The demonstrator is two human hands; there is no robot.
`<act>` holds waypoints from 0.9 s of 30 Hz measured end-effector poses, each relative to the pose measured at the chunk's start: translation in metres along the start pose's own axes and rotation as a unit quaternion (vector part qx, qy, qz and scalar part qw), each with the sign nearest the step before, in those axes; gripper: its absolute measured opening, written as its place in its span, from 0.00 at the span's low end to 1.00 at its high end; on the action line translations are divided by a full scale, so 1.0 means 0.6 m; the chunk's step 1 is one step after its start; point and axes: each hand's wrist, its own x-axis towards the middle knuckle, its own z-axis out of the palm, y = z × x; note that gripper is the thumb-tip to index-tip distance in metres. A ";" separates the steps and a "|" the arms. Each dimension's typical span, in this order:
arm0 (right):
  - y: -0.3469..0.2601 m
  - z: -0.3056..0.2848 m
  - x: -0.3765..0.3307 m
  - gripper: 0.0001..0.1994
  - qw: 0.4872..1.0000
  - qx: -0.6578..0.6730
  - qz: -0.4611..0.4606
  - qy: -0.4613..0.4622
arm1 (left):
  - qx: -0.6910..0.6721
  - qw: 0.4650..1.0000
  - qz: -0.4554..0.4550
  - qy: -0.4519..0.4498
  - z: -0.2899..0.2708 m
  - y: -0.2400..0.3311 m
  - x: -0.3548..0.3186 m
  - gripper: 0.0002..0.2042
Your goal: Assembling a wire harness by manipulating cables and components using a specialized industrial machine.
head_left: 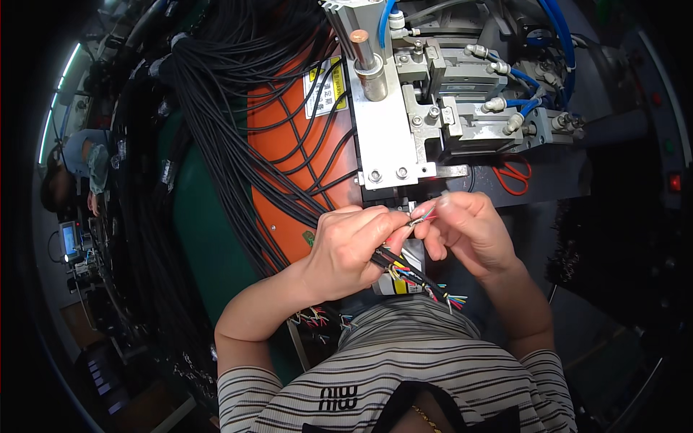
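Note:
My left hand (345, 249) grips a bundle of black cables (404, 270) whose stripped coloured wire ends fan out below my wrists. My right hand (468, 229) pinches the thin coloured wire tips (422, 217) of one cable between thumb and forefinger, touching my left fingertips. Both hands are just below the grey metal machine head (393, 137), in front of its small slot.
A thick mass of black cables (216, 108) hangs at the left over an orange panel (289, 159) and a green surface (206, 238). Blue air hoses (556, 36) and fittings sit on the machine at upper right. Orange-handled scissors (514, 175) lie behind my right hand. Another person sits far left.

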 end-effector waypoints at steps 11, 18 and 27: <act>-0.012 -0.007 0.007 0.13 0.999 0.003 0.039 -0.006 | -0.141 0.984 -0.110 -0.019 -0.004 -0.004 0.000 0.10; -0.012 -0.011 0.000 0.12 0.997 -0.048 0.044 0.029 | -0.114 0.990 -0.053 -0.067 -0.012 -0.015 0.006 0.16; 0.002 0.000 0.009 0.09 0.975 -0.212 -0.064 -0.034 | -0.174 0.967 -0.154 -0.104 -0.026 -0.003 0.003 0.04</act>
